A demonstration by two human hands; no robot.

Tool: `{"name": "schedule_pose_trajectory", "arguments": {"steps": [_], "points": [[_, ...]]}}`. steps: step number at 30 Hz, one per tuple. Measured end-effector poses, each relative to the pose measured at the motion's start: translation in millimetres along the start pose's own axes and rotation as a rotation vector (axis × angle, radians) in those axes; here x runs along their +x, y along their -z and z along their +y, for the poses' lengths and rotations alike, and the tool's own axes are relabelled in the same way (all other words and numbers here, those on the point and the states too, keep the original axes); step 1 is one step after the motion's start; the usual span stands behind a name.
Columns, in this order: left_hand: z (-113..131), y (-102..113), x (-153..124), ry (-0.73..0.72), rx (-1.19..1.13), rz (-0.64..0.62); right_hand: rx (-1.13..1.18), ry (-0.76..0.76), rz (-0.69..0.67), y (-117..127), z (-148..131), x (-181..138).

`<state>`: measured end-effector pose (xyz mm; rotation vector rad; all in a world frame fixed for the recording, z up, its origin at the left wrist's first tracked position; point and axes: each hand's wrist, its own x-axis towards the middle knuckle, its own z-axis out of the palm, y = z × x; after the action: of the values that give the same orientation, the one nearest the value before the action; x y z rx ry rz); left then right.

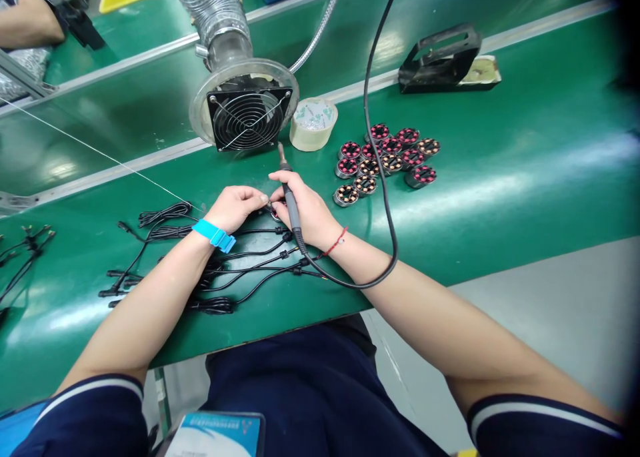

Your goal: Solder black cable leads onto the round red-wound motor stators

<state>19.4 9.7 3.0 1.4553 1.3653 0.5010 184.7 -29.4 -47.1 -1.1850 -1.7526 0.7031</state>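
My right hand (311, 212) is closed around a soldering iron (291, 207), its bare tip pointing away from me and a black cord trailing from the handle. Thumb and forefinger of my left hand (235, 207), which wears a blue wrist strap (214, 235), are pinched together. Between the two hands sits a small round part (275, 212), mostly covered by fingers. What exactly the left fingers grip is hidden. Black cables (260, 252), some bundled, lie under and beside my left forearm. Several round parts with pink or orange dots (393, 145) stand grouped to the right of my hands.
A fume extractor fan (249, 120) on a silver duct hangs just beyond my hands. Beside it stands a tape roll (313, 125). A black iron stand (440, 60) is at the back right. The iron's cord (369, 104) loops over my right forearm. Another person's arm (30, 22) shows far left.
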Motion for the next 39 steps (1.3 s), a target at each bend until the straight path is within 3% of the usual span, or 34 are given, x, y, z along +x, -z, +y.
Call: {"name": "schedule_pose_trajectory", "arguments": {"steps": [9,22,39], "points": [[4.0,1.7,-0.4,0.018,-0.025,-0.097,0.076,-0.075,-0.010,2.5,-3.6,0.9],[9.5,-3.9,-6.0,-0.021,-0.050,-0.016,0.148,-0.083,0.003,7.8,-13.2,-5.6],[7.5,-1.3,-11.7,-0.136,0.124,0.003,0.179,-0.038,-0.043,17.2,-12.8,-7.3]]}}
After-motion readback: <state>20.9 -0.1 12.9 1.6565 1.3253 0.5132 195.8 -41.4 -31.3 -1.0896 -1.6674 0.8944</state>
